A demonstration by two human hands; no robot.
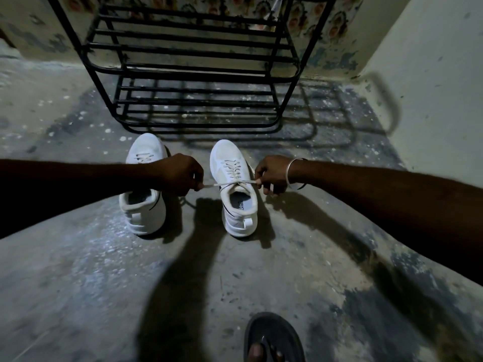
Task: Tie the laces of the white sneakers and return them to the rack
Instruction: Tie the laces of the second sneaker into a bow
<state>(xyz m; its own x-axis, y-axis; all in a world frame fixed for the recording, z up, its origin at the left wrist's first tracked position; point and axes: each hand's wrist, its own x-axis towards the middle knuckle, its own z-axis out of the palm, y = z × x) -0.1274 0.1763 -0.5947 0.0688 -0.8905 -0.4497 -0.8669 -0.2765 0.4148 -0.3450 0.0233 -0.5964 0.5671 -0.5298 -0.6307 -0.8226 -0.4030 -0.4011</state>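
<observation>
Two white sneakers stand on the concrete floor, toes pointing away from me toward the rack. The right sneaker has its lace stretched taut sideways across its tongue. My left hand pinches the lace's left end, and my right hand, with a metal bangle on the wrist, pinches the right end. My left forearm crosses over the left sneaker and hides its middle. The black metal shoe rack stands just beyond the shoes with bare shelves.
A wall with peeling paint closes in on the right, and a patterned cloth hangs behind the rack. My foot in a dark sandal rests at the bottom edge. Stained concrete floor spreads between me and the sneakers.
</observation>
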